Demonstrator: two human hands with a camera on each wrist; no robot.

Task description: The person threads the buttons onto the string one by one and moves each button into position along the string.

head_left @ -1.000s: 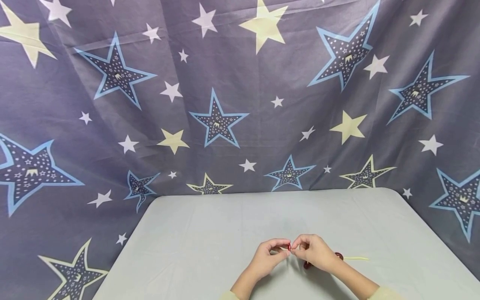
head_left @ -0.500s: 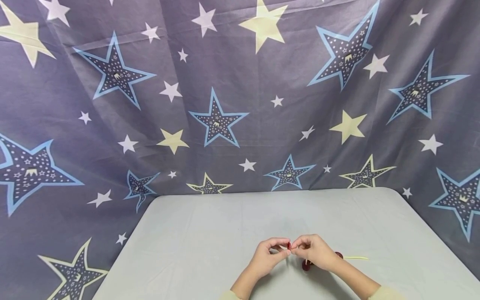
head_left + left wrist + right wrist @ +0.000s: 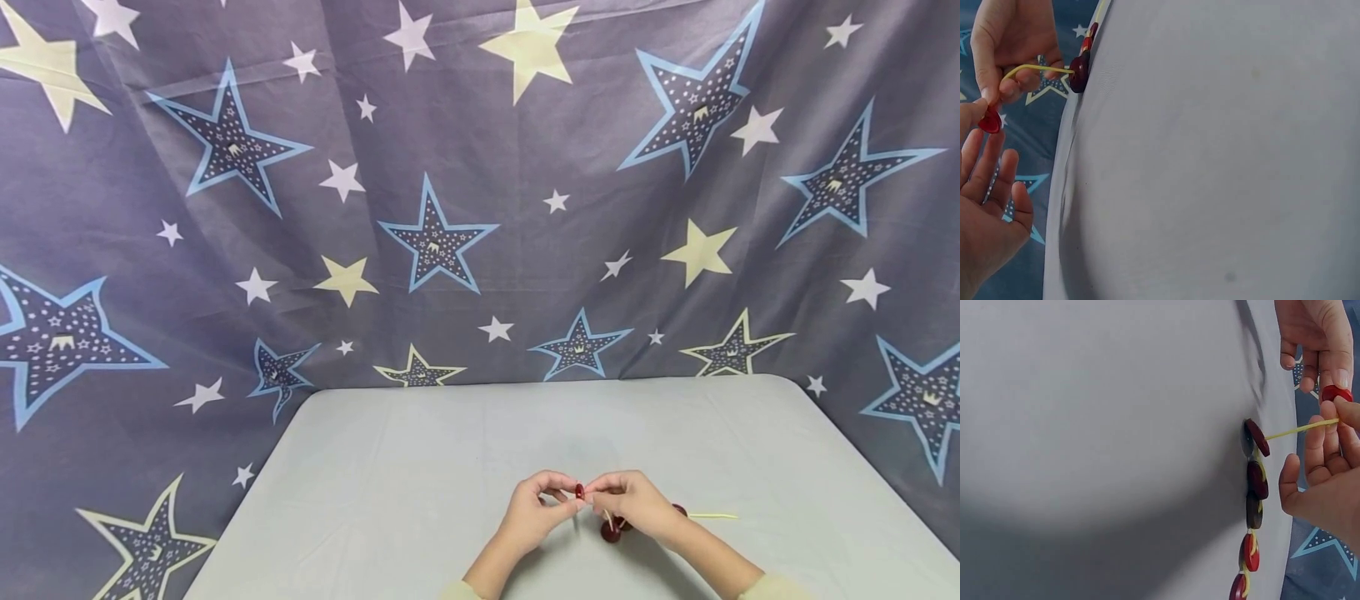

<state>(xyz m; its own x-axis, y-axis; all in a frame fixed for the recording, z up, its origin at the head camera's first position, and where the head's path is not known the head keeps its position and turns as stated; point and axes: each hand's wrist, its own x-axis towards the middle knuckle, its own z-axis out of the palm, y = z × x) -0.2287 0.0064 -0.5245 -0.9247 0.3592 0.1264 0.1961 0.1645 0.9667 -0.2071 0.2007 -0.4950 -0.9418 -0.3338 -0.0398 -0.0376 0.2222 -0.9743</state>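
Between the thumb and finger of my left hand (image 3: 534,510) is a red button (image 3: 580,492), pinched by its edge; it looks bright and round in the left wrist view. My right hand (image 3: 633,503) meets it from the other side, its fingertips pinching a yellow cord (image 3: 1302,429) close to the button. Fingertips hide the cord's end, so whether it passes through a hole cannot be seen. From the right hand the cord runs to a row of strung buttons (image 3: 1258,481), dark red, red and blackish, lying along the table edge.
A pale cloth covers the table (image 3: 420,467). The cord's far tail (image 3: 712,516) lies on it, right of the right wrist. Behind the table hangs a dark curtain (image 3: 480,250) printed with stars.
The dark strung button below the right hand has shifted slightly left, and more cord shows beside it. The held red button has turned a little, and the right fingertips have closed in on it.
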